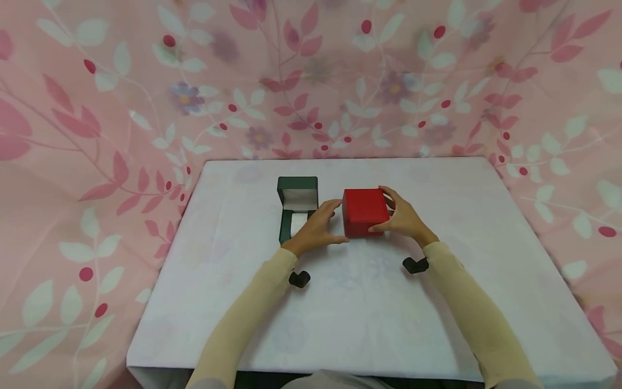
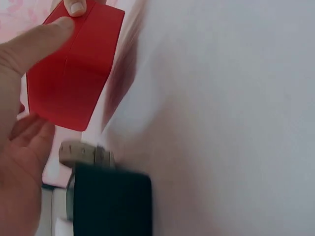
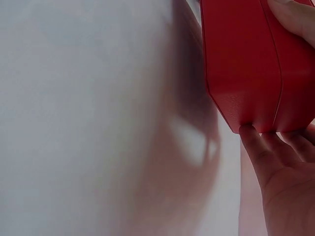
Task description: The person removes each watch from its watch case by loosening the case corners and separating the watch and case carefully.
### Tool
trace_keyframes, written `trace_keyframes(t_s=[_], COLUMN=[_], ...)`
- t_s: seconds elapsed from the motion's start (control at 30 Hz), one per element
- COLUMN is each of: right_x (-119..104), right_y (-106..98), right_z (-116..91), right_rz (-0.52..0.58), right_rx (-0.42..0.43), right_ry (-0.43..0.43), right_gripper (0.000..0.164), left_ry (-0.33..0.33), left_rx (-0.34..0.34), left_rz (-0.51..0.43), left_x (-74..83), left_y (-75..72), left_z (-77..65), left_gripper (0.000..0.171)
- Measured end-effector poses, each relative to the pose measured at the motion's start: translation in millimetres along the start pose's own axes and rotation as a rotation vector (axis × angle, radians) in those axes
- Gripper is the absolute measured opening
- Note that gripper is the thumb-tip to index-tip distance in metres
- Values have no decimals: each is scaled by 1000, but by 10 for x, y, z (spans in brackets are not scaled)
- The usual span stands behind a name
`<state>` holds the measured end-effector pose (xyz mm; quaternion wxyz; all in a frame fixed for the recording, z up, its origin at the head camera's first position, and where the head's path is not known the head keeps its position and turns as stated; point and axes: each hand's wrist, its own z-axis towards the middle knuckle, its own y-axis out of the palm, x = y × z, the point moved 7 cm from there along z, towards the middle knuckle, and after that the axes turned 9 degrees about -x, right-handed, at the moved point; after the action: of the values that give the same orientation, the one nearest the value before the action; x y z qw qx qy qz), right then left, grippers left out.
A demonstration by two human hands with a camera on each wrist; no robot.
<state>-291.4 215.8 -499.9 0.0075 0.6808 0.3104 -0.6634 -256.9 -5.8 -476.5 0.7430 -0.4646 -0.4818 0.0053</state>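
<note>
A closed red box (image 1: 364, 208) with a thin seam round it sits between the two hands. My right hand (image 1: 407, 217) grips its right side, thumb on the near face and fingers at the far side. At its left my left hand (image 1: 318, 226) is spread, fingertips right by the box's edge. In the left wrist view the thumb (image 2: 39, 42) overlaps the red face, while the fingers stand apart. Left of the hands stands a green box (image 1: 297, 192), lid raised, with a white inside; the left hand hides part of it.
Close to the green box, the left wrist view shows a beige-grey linked band (image 2: 81, 152). A white cloth covers the table (image 1: 359, 319). Pink floral fabric (image 1: 311, 81) hangs behind and at both sides. Dark wrist-camera mounts (image 1: 299, 279) jut from both wrists.
</note>
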Motion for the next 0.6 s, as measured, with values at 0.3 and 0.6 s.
trace_keyframes(t_s=[0.3,0.6], right_x=[68,168], right_y=[-10,5], right_z=[-204,-255], right_rz=[-13,20], right_rx=[3,-15], right_ry=[6,22], right_gripper=[118,121], left_ry=[-105,-168], left_rx=[-66,-56], left_rz=[-102,-112], left_x=[67,-26], left_y=[231,381], left_z=[249,330], left_gripper=[114,127])
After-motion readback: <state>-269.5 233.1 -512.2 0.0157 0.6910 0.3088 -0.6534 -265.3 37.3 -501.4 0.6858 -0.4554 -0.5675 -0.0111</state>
